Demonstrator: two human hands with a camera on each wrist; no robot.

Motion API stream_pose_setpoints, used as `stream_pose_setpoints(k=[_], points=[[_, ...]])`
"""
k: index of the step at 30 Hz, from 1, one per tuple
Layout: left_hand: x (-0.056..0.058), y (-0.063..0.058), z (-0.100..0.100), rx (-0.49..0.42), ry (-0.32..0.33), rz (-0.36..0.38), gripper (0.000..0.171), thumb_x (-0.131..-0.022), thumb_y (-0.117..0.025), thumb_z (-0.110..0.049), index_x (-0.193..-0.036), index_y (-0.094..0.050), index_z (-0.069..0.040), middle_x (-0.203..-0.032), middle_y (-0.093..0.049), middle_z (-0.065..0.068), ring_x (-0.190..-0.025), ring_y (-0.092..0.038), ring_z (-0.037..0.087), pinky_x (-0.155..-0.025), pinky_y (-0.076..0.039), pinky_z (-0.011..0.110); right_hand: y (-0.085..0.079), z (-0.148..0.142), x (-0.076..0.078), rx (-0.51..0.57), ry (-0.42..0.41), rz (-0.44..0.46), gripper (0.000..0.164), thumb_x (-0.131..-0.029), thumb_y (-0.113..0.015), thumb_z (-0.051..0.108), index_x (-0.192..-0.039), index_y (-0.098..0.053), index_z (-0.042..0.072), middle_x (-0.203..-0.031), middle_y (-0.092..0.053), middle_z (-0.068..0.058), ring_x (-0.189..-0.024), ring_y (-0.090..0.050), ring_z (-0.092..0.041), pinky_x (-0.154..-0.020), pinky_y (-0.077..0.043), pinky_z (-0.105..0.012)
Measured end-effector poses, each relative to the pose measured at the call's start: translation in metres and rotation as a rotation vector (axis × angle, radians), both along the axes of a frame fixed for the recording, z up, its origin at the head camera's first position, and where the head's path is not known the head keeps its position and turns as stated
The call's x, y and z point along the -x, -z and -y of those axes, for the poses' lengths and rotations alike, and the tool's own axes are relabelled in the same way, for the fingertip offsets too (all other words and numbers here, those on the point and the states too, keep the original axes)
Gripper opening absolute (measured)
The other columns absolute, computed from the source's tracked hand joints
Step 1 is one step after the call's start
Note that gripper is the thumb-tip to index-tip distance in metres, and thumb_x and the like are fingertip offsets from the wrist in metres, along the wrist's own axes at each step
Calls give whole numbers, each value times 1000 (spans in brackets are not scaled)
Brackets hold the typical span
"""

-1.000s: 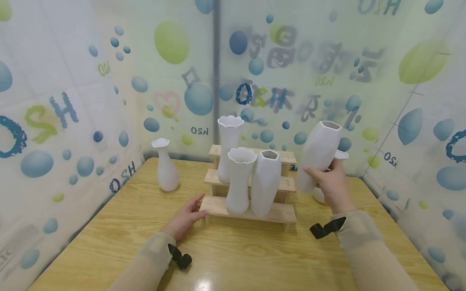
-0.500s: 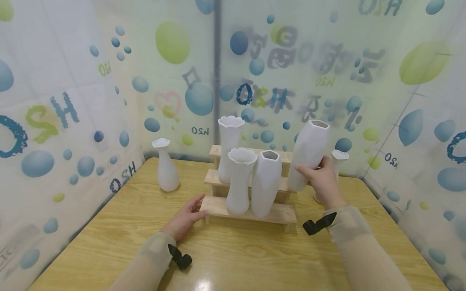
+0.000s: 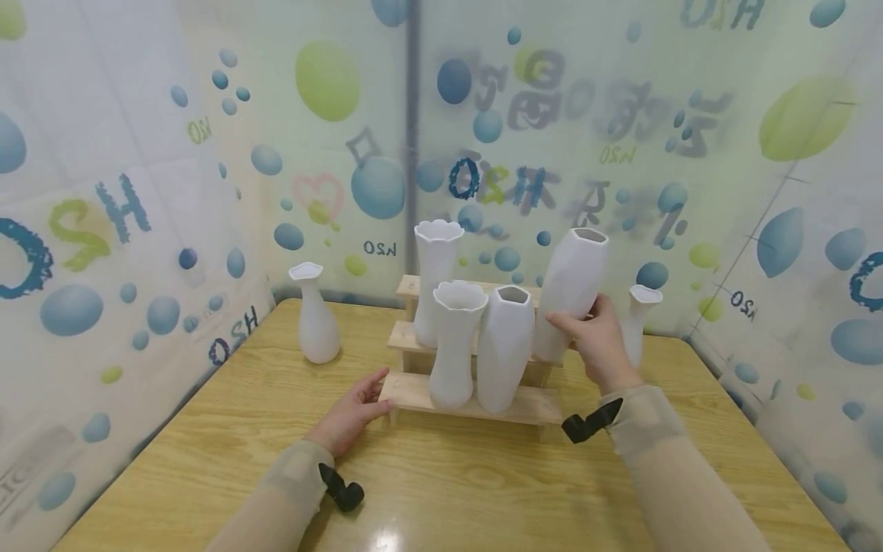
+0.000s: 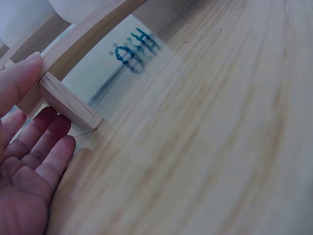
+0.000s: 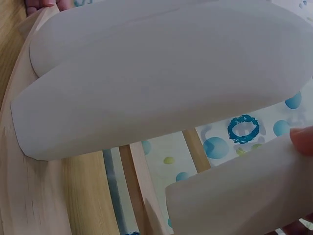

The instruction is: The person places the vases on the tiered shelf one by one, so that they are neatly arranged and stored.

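My right hand [image 3: 602, 346] grips a white faceted vase [image 3: 574, 280], thumb on its near side. The vase leans with its mouth to the right, its base close over the right end of the middle step. In the right wrist view its lower end [image 5: 234, 196] hangs beside the front faceted vase [image 5: 161, 83]. My left hand [image 3: 352, 414] holds the left end of the stepped wooden stand [image 3: 407, 389], thumb on top of the bottom board and fingers below, as the left wrist view shows. A scalloped vase [image 3: 452, 353] stands on the bottom step; another scalloped vase [image 3: 434, 287] is on the middle step.
A slim-necked white vase [image 3: 318, 326] stands on the wooden table [image 3: 441, 491] left of the stand. Another slim-necked vase [image 3: 638, 322] is behind my right hand, partly hidden. Patterned curtains [image 3: 324, 153] enclose the table at the back and both sides.
My right hand has carried the faceted vase left, from beyond the stand's right side to over its middle step. The slim vase behind it shows more. My left hand stays put.
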State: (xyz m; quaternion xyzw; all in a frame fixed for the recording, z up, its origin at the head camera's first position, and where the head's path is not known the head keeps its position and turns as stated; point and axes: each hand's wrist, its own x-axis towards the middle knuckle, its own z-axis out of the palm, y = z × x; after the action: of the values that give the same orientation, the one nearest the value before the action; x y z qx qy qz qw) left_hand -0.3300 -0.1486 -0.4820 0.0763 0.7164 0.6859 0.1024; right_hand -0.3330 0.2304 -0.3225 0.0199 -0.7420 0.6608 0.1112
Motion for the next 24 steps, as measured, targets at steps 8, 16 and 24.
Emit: stream_pose_setpoints(k=[8,16,24], points=[[0,-1,0,0,4,0,74,-91,-69,-21,-152,-28,-14,-133,-49,14,-120,-47,24,-108,-29,47,3,7,5,-4,-11,5,85,-85,-75,26,-147,-19,8,-143,-32,-15,-126,-38,-35,-99,-38,-57],[0,-1,-1,-3,2,-9,72,-91,-68,-19,-151,-29,-14,-133,-49,14,-119,-48,25,-108,-30,46,5,9,10,-11,-29,15,84,-86,-74,26,-147,-19,9,-144,-32,-13,-126,-39,-34,-98,-38,-57],[-1,0,0,-4,-2,-13,73,-91,-68,-19,-151,-28,-13,-132,-48,15,-117,-48,25,-107,-31,46,4,15,16,-21,-62,4,79,-85,-74,23,-144,-24,7,-141,-37,-14,-124,-42,-35,-96,-40,-58]])
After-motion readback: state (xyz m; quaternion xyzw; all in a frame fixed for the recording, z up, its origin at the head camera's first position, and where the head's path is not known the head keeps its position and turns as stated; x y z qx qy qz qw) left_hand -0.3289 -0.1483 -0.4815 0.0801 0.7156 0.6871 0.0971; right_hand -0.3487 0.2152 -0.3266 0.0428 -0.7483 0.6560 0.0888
